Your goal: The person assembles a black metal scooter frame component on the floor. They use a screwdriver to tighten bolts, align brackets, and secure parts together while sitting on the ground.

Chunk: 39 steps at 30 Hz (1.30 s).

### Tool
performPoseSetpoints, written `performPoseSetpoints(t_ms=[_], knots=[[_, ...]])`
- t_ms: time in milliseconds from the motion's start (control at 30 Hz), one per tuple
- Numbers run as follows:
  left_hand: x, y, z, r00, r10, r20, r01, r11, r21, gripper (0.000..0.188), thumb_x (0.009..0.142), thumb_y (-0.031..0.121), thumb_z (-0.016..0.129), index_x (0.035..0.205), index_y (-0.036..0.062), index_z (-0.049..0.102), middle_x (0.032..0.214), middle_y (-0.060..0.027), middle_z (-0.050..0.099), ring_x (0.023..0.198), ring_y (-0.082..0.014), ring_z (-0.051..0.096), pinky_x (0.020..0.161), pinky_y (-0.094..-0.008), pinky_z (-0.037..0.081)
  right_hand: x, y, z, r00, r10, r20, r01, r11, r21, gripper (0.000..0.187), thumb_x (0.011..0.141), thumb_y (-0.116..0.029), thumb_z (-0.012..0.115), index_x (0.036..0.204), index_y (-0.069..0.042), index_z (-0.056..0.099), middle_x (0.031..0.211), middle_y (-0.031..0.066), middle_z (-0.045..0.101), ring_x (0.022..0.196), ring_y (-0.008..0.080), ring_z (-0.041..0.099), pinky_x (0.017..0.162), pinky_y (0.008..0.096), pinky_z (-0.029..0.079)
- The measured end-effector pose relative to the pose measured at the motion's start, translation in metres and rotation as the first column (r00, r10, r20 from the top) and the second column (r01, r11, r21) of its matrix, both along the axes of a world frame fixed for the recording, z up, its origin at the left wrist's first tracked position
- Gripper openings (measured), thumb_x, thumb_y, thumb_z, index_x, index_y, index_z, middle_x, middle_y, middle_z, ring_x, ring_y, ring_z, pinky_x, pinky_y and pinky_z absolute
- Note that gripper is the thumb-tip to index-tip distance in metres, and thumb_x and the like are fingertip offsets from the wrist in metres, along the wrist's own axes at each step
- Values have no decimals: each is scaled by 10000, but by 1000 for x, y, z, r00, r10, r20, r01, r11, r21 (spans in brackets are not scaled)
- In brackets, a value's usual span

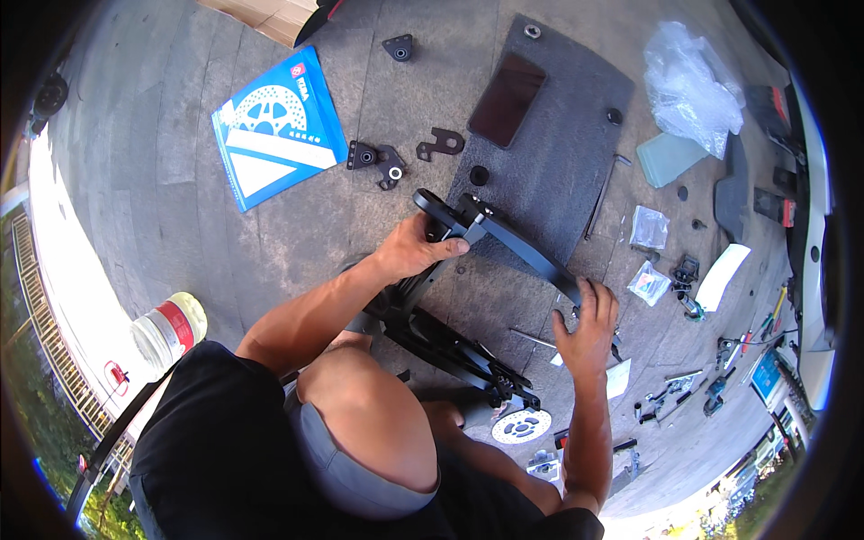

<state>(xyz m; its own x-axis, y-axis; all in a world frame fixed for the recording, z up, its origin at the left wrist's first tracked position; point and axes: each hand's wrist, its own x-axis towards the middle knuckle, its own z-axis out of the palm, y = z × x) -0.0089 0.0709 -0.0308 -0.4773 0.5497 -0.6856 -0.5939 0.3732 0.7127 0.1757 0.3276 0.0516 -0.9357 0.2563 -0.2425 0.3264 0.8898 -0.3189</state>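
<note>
A black metal frame part [531,256] with a joint at its top and a long curved arm slants across the middle. My left hand [416,249] grips it near the joint, thumb laid over the top. My right hand [589,324] is closed round the lower right end of the curved arm. Below, between my legs, lies a larger black folded metal assembly [441,346]; where it joins the held part is hard to make out. A perforated silver brake disc [522,427] sits at the lower end of that assembly. Several dark brackets [441,144] lie beyond my left hand.
A dark mat [576,117] carries a phone [508,99]. A blue-white packet [279,126] lies far left, a plastic bottle [169,328] near left. Clear plastic wrap [693,90], small bags [649,283] and scattered tools [675,387] lie on the right over grey paving.
</note>
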Motion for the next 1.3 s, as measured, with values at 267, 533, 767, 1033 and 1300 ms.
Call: performPoseSetpoints(t_ms=[267, 533, 767, 1033, 1300], knots=[[-5, 9, -5, 998, -11, -55, 12, 1000, 27, 664, 769, 321, 804, 1223, -45, 487, 1156, -121, 568, 1111, -210, 506, 980, -354, 404, -47, -22, -17, 987, -8, 160, 31, 989, -142, 681, 735, -145, 733, 1336, -51, 426, 1271, 210, 482, 1162, 411, 460, 985, 486, 382], [0, 12, -3, 999, 54, -3, -54, 993, 104, 667, 770, 340, 802, 1219, -37, 485, 1156, -109, 563, 1109, -197, 496, 982, -355, 396, -57, -11, -45, 987, -56, 151, 78, 986, -147, 546, 720, -160, 739, 1219, -77, 534, 1048, 184, 619, 947, 394, 604, 804, 464, 486], [6, 14, -10, 987, 143, -74, -128, 975, 180, 572, 777, 262, 802, 1165, -31, 500, 1026, -80, 621, 975, -150, 564, 883, -323, 472, -52, -9, -52, 993, -65, 98, 78, 988, -133, 512, 705, -162, 744, 1180, -115, 557, 1017, 143, 633, 921, 377, 617, 772, 464, 495], [7, 16, -8, 986, 162, -34, -152, 970, 191, 570, 805, 266, 779, 1192, -17, 470, 1096, -70, 550, 1025, -155, 510, 919, -326, 429, -52, -9, -53, 992, -64, 107, 75, 992, -106, 494, 715, -167, 742, 1173, -122, 560, 1032, 141, 637, 919, 376, 622, 766, 465, 500], [-16, -1, 10, 995, -26, 99, 27, 1000, -11, 987, 786, 693, 592, 1320, -116, 408, 1256, -291, 503, 1235, -363, 464, 1050, -449, 365, -52, -9, -52, 990, -69, 123, 83, 991, -109, 457, 751, -189, 729, 1172, -100, 574, 1036, 172, 649, 920, 378, 637, 783, 451, 504]])
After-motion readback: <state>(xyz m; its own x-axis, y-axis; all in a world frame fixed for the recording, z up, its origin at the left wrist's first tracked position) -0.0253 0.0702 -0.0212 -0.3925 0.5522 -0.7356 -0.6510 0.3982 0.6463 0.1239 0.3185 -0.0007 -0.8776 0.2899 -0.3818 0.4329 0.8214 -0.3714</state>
